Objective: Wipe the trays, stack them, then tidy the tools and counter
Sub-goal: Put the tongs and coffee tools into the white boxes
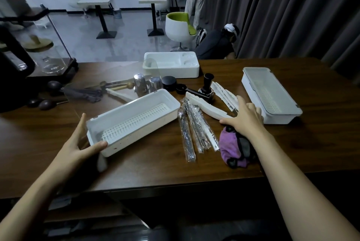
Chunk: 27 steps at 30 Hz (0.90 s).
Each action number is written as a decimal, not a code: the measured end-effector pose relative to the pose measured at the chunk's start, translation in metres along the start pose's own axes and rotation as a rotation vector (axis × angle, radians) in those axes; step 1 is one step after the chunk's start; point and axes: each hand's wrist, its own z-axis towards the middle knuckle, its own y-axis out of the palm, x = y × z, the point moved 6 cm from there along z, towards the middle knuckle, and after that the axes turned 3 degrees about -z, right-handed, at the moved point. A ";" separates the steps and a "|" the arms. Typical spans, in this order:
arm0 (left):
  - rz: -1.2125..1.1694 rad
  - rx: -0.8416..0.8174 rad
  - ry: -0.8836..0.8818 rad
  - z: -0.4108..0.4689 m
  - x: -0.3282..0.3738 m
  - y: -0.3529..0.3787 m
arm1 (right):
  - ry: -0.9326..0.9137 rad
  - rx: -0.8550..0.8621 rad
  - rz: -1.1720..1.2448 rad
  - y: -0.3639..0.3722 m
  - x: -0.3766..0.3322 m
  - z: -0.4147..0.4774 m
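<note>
Left hand (78, 143) gripping near tray (140, 133), right hand (243, 120) stretched against far tray (278, 119)

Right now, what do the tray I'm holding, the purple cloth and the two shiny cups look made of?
Tray: white plastic, smooth semi-matte, with a moulded slotted insert. Purple cloth: soft fabric, probably microfibre, crumpled with grey trim. Cups: likely stainless steel, with bright reflections.

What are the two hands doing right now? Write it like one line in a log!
left hand: grips near tray end | right hand: touches right tray corner | purple cloth: beneath right wrist | stacking: not done
</note>
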 end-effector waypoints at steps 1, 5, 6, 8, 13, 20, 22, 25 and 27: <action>0.007 -0.027 -0.011 0.001 0.001 -0.002 | -0.008 0.012 0.033 -0.003 0.000 -0.003; 0.098 -0.057 -0.010 0.008 0.006 -0.003 | -0.077 0.064 0.096 -0.018 -0.007 -0.018; 0.104 -0.053 -0.011 0.010 0.007 -0.002 | -0.112 0.075 0.098 -0.021 -0.012 -0.023; 0.117 -0.049 -0.002 0.012 0.007 0.003 | -0.185 0.075 0.104 -0.024 -0.025 -0.033; 0.104 -0.037 0.013 0.014 -0.001 0.008 | -0.346 0.036 0.155 -0.025 -0.069 -0.060; 0.078 -0.166 0.012 0.017 0.005 0.003 | -0.552 -0.012 0.272 -0.032 -0.146 -0.088; 0.076 -0.208 0.000 0.018 0.006 0.002 | -0.619 -0.029 0.284 -0.033 -0.173 -0.093; 0.073 -0.249 -0.005 0.019 0.007 0.000 | -0.724 -0.102 0.266 -0.028 -0.215 -0.100; 0.040 -0.254 0.000 0.020 0.006 -0.001 | -0.766 -0.186 0.259 -0.016 -0.240 -0.102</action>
